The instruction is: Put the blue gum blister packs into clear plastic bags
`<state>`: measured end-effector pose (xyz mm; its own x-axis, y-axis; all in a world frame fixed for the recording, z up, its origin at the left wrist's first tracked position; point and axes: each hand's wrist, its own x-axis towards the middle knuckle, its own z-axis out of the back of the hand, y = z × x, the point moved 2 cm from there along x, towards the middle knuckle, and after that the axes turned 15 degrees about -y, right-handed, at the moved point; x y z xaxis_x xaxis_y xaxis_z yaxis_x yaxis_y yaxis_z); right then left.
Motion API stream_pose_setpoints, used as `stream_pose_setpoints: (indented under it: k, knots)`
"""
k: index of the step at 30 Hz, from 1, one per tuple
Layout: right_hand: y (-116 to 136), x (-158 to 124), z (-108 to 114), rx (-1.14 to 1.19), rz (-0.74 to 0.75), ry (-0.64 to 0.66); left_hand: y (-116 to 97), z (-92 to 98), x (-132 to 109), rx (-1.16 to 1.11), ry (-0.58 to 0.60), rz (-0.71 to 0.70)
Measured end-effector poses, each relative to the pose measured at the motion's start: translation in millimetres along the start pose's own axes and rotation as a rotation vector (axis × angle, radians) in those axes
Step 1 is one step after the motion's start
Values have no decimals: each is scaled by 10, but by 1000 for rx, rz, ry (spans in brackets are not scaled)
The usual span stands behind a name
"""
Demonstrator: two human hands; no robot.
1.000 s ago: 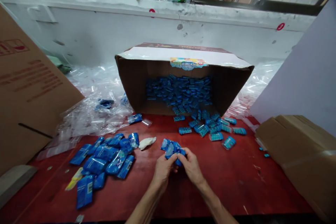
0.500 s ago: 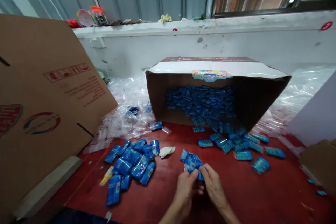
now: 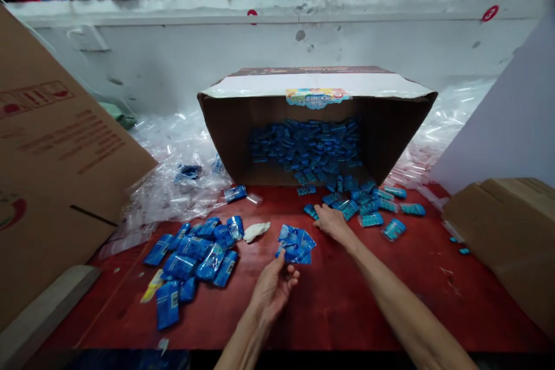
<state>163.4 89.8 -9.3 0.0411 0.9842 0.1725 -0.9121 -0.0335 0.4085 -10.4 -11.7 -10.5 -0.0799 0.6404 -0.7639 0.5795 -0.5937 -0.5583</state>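
Note:
My left hand (image 3: 273, 284) pinches a clear bag of small blue packets (image 3: 296, 241) by its near edge, just above the red table (image 3: 347, 300). My right hand (image 3: 330, 221) reaches forward, fingers curled on a small blue packet (image 3: 310, 211) at the near edge of the loose blue packets (image 3: 368, 208) spilled from the tipped cardboard box (image 3: 316, 127). The box lies on its side and holds several more blue packets. A pile of filled blue bags (image 3: 195, 254) lies to the left of my left hand.
A heap of clear plastic bags (image 3: 173, 185) lies at the back left and right. A large cardboard sheet (image 3: 52, 162) leans at the left, a closed carton (image 3: 507, 237) sits at the right. A white scrap (image 3: 255, 231) lies beside the pile.
My right hand let go of the bag and reached forward to the spilled packets. My left hand still holds the bag. The camera view shifted back down and right.

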Motion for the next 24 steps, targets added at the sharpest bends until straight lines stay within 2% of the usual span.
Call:
stream_pose_setpoints:
  k: [4,6,8,11,13,15,19,21,24]
  knots:
    - [49,-164,92,-15,-22,10,44,22,59,23,6,-12]
    - [117,-290,155,79,-26,-11,67,14,86,29,25,-42]
    - [217,-425,162,404,-54,34,84,-8,94,28,49,-77]
    - [362,-596,67,982,-170,131,93,-47,78,58,91,-115]
    - [410,-669,-12,1108,-231,99,86,-59,74,88,97,-141]
    - [427,-714,-61,1120,-241,52,75,-56,88,103,84,-174]
    - [429,-714,-20,1047,-190,57,73,-52,128,81,85,-163]
    - [416,-641,55,888,-113,-5,75,-55,129,70,59,-106]
    - [361,-451,127,443,1,-145,60,-57,94,54,0,-18]
